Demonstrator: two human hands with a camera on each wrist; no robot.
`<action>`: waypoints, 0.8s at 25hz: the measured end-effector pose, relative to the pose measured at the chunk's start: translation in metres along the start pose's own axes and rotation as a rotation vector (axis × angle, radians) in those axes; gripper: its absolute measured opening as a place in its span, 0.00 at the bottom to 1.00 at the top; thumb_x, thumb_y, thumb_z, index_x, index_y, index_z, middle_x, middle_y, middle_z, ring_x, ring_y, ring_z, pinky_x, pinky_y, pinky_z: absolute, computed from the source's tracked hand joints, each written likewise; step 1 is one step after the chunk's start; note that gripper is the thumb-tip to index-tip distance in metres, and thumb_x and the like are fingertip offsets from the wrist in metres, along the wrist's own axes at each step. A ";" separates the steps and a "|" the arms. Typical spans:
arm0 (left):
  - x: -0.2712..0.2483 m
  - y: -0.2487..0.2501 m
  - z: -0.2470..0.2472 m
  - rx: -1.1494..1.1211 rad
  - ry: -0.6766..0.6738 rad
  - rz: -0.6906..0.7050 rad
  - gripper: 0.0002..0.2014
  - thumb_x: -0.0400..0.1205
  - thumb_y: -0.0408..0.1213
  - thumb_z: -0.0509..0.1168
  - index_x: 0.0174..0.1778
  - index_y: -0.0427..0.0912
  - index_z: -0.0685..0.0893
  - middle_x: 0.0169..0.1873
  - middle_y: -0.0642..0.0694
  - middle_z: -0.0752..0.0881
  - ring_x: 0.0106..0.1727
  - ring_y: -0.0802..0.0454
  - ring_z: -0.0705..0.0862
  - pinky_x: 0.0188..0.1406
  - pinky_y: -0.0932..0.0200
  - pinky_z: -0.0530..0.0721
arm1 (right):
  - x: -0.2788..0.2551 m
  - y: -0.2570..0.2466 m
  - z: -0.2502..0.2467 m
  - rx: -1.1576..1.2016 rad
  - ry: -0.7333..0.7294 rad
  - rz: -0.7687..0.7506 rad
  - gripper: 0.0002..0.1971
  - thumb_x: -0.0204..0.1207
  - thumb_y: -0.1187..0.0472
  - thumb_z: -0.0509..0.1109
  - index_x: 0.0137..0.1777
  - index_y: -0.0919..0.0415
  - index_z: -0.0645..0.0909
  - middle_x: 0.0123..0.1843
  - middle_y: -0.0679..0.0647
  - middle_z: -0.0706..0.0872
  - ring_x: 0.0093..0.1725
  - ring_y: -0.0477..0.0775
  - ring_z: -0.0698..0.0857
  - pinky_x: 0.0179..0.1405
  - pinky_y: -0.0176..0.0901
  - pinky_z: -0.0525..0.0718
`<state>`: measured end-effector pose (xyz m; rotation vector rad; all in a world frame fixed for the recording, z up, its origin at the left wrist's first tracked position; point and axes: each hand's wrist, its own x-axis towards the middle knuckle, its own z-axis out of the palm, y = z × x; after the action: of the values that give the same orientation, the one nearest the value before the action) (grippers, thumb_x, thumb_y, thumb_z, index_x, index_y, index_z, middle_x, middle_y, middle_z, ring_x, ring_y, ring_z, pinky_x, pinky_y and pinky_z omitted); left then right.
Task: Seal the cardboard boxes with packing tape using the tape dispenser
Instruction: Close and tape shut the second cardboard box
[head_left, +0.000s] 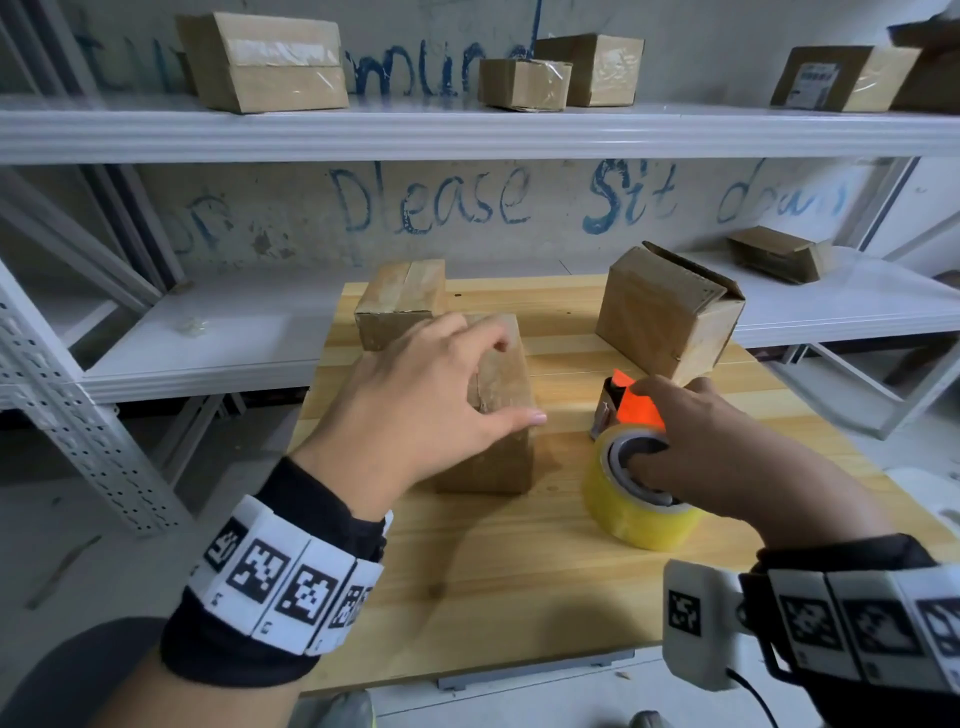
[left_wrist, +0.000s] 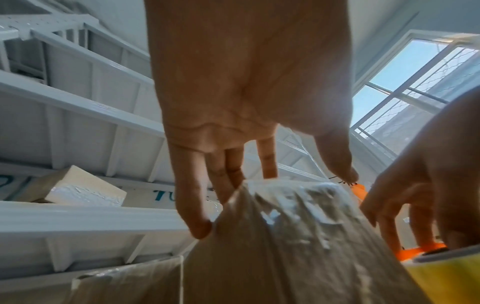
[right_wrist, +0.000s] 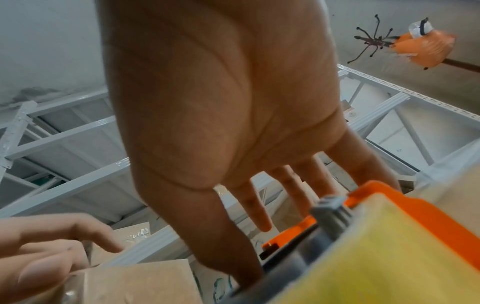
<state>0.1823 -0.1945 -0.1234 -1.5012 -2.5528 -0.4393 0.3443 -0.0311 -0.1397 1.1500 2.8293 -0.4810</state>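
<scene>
A closed cardboard box (head_left: 498, 457) stands in the middle of the wooden table (head_left: 519, 587), with wrinkled clear tape along its top (left_wrist: 298, 216). My left hand (head_left: 511, 382) lies over it: straight fingers (left_wrist: 269, 164) touch its far top edge and the thumb spreads to the right. To the right, the orange tape dispenser (head_left: 636, 405) with its yellow tape roll (head_left: 634, 514) rests on the table. My right hand (head_left: 641, 423) holds it, thumb in the roll's grey core and fingers (right_wrist: 259, 211) over the orange front (right_wrist: 415, 207).
A second taped box (head_left: 400, 306) stands just behind the middle one. A box with raised flaps (head_left: 670, 317) sits tilted at the table's back right. White metal shelving (head_left: 208, 322) runs behind, with several boxes (head_left: 265, 62) above and a flattened one (head_left: 779, 254) lower right.
</scene>
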 end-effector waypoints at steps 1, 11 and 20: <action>0.000 0.004 0.002 0.047 -0.026 -0.008 0.30 0.75 0.75 0.60 0.69 0.66 0.74 0.53 0.60 0.73 0.60 0.59 0.74 0.47 0.55 0.79 | 0.000 0.001 0.001 0.010 -0.010 0.012 0.28 0.77 0.57 0.66 0.77 0.50 0.63 0.59 0.56 0.70 0.42 0.59 0.84 0.37 0.47 0.86; -0.001 -0.017 0.011 -0.068 -0.124 0.098 0.46 0.72 0.11 0.60 0.74 0.68 0.72 0.59 0.65 0.67 0.53 0.57 0.77 0.38 0.50 0.82 | 0.012 0.014 0.008 0.026 0.002 0.151 0.10 0.73 0.60 0.70 0.45 0.64 0.73 0.40 0.58 0.82 0.30 0.53 0.81 0.24 0.42 0.76; -0.003 -0.017 0.008 -0.222 -0.192 0.070 0.32 0.79 0.65 0.62 0.79 0.62 0.72 0.65 0.69 0.65 0.70 0.67 0.68 0.66 0.52 0.79 | 0.011 0.022 0.007 0.139 0.144 0.069 0.03 0.84 0.66 0.59 0.50 0.64 0.66 0.39 0.59 0.78 0.34 0.54 0.79 0.25 0.44 0.70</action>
<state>0.1689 -0.2020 -0.1348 -1.7830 -2.6581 -0.6137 0.3504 -0.0108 -0.1537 1.3554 2.9040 -0.6226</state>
